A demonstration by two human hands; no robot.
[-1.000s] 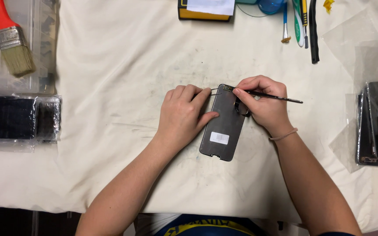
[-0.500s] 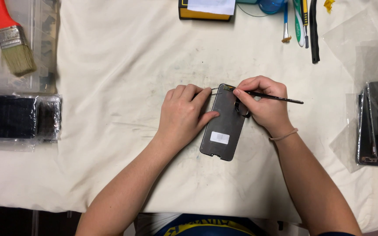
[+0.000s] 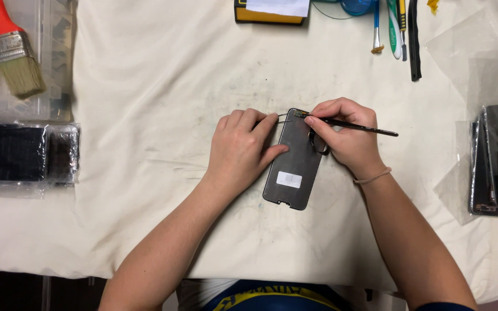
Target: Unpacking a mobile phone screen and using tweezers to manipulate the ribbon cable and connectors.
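Left hand pressed flat on dark phone panel, pinning it to cloth. Right hand pinched around thin black tool, tip worked at panel's top edge between hands.

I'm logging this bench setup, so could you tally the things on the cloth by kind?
Dark phone panel under the left hand: 1
Thin black tool in the right hand: 1
Paintbrush: 1
Hand tools at the top edge: about 4
Bagged dark parts, left and right: 2 bundles
Yellow-edged box: 1
Total: about 10
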